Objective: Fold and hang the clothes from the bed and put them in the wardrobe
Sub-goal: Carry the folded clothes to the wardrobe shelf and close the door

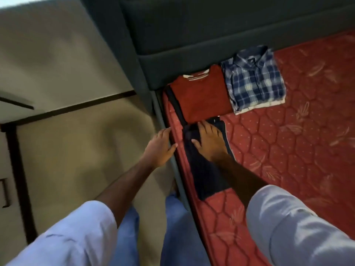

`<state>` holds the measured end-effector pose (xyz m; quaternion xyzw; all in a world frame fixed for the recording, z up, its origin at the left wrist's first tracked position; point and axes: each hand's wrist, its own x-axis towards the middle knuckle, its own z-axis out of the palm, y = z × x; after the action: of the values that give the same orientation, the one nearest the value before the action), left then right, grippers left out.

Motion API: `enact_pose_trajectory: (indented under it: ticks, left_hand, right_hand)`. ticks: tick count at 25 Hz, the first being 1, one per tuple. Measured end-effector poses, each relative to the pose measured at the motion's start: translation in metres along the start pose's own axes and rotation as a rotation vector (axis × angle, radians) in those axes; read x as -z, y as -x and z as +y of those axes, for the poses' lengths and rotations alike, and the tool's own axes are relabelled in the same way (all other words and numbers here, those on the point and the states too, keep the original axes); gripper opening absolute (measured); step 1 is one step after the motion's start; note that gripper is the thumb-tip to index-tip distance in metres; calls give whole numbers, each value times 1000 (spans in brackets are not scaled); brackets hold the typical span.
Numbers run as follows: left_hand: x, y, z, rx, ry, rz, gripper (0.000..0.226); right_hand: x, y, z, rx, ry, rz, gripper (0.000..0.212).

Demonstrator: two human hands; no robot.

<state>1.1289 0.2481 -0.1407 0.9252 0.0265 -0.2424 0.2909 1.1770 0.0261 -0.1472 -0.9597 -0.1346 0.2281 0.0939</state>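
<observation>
The right hand [208, 140] lies flat, palm down, on a dark garment [206, 169], its fingers spread and nearly straight, pressing the cloth rather than gripping it. The garment is folded into a long strip that runs along the near edge of the bed [288, 143], on the red patterned mattress. The left hand [160, 148] is released and holds nothing; its fingers are straight and slightly apart, and it hangs over the bed's edge just beside the dark garment, apart from the cloth as far as can be seen. Just beyond the right hand's fingertips lies a folded red shirt [201, 96], and touching that, on its right, a folded blue checked shirt [253, 79], both near the dark headboard [211, 25].
</observation>
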Motion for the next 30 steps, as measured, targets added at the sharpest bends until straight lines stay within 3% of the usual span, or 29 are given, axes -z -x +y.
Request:
enact_pose_trajectory:
  ticks: [3,8,12,15,17,18,20,23,25,27,30]
  left_hand:
    - [-66,-35,14,201,368,-143,62]
    - [-145,-54,27,453,739,-70,44]
    - [-167,-66,45,638,968,-130,56]
    - [-168,-61,61,647,1038,-206,40]
    - [-166,-56,62,605,1088,-213,35]
    - [-160,-53,60,607,1120,-202,35]
    - [-134,-47,56,659,1187,-119,37]
    - [-80,-24,52,711,1255,-61,29]
    - [-33,4,49,693,1285,-46,22]
    - [17,33,36,644,1291,22,31]
    - [100,89,0,578,1332,219,29]
  right_hand:
    - [-28,5,65,-265,-133,39,78]
    - [-68,14,126,-615,-422,-88,89]
    - [-89,3,157,-650,-623,-63,88]
    - [-89,-5,162,-582,-874,-214,71]
    - [-84,-2,156,-589,-1062,-355,75]
    - [-82,0,152,-615,-1152,-409,76]
    - [-63,10,133,-640,-1329,-467,57]
    - [-22,23,92,-561,-1540,-499,41]
    - [12,28,54,-532,-1555,-508,42]
    - [45,25,6,-472,-1537,-558,39]
    - [93,19,-90,-279,-1479,-626,29]
